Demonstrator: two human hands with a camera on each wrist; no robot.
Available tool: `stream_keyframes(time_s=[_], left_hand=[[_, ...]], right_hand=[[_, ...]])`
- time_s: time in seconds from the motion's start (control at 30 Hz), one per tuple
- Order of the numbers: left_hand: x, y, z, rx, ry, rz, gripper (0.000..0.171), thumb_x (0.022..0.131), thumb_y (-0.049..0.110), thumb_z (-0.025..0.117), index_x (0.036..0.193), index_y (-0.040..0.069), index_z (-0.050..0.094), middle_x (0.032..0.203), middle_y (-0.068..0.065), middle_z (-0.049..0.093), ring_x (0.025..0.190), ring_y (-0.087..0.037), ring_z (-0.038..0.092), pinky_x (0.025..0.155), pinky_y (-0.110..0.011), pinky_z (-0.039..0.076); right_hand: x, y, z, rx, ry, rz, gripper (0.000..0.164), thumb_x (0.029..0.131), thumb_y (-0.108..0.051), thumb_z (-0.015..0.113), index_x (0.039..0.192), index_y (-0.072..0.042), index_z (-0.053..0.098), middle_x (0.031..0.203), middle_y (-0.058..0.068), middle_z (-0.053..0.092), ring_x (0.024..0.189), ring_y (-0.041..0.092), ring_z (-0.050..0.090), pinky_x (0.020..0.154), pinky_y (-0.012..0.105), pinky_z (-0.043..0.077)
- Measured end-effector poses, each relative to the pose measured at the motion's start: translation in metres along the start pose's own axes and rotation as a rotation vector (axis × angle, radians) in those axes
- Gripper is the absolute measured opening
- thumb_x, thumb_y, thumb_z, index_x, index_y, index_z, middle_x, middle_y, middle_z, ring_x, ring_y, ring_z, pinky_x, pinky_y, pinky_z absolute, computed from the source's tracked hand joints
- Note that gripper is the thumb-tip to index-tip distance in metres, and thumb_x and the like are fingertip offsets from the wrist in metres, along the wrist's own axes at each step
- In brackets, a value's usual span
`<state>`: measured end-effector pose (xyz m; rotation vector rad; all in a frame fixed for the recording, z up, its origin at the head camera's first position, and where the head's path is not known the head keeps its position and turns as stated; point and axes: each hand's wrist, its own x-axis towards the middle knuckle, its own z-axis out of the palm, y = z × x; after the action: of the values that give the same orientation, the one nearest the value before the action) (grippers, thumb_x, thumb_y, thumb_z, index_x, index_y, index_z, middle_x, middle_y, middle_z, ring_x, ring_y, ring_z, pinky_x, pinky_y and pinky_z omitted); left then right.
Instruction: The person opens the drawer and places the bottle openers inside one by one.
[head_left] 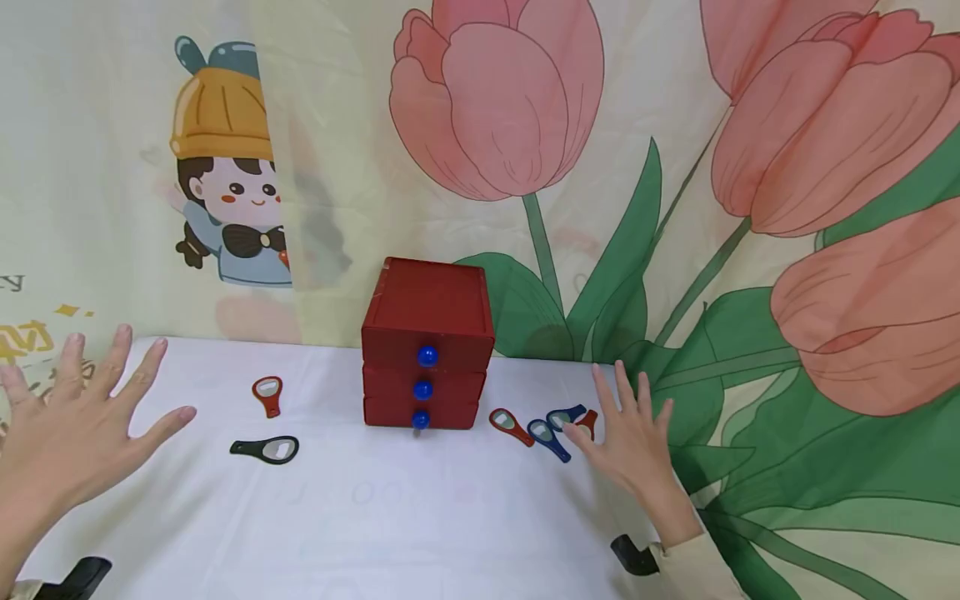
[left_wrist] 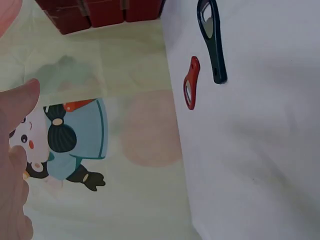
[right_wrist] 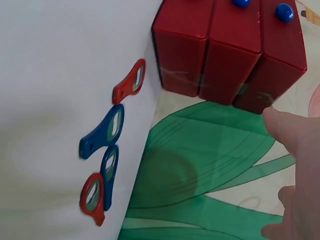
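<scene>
"what are you holding?"
"nothing. my left grip [head_left: 90, 425] and my right grip [head_left: 633, 446] are both released, fingers spread, above the white table [head_left: 360, 517]."
"what's near?"
"by my left, a small red opener [head_left: 270, 400] and a black opener [head_left: 258, 448], apart. by my right, a long red opener [right_wrist: 129, 84], two blue openers [right_wrist: 102, 132] and another red opener [right_wrist: 93, 205], close together."
"beyond?"
"a dark red drawer box [head_left: 427, 300] between both groups, before a tulip backdrop [head_left: 525, 108]."

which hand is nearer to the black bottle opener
Left. The left hand is just left of the black bottle opener; the right hand is far to its right, beyond the red drawer box.
</scene>
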<state>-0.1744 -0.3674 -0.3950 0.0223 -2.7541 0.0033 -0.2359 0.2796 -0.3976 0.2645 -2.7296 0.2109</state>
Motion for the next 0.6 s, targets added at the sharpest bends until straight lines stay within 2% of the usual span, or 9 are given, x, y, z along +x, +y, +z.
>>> stream_keyframes(time_s=[0.33, 0.6], left_hand=[[0.016, 0.018, -0.010, -0.039, 0.038, 0.040, 0.104, 0.097, 0.073, 0.055, 0.172, 0.025, 0.002, 0.176, -0.017, -0.010, 0.157, -0.049, -0.023, 0.109, -0.074, -0.033], [0.028, 0.035, -0.013, -0.067, 0.054, 0.086, 0.100, 0.099, 0.070, 0.056, 0.172, 0.023, 0.006, 0.177, -0.017, -0.007, 0.158, -0.050, -0.019, 0.110, -0.079, -0.027]], right_hand=[[0.008, -0.018, 0.000, 0.071, -0.009, -0.007, 0.099, 0.095, -0.066, 0.065, 0.171, -0.019, 0.022, 0.175, 0.023, 0.018, 0.158, 0.057, 0.011, 0.112, 0.091, 0.007], [0.013, -0.031, 0.002, 0.100, -0.028, -0.018, 0.099, 0.094, -0.065, 0.067, 0.171, -0.018, 0.025, 0.175, 0.022, 0.020, 0.159, 0.056, 0.012, 0.113, 0.089, 0.008]])
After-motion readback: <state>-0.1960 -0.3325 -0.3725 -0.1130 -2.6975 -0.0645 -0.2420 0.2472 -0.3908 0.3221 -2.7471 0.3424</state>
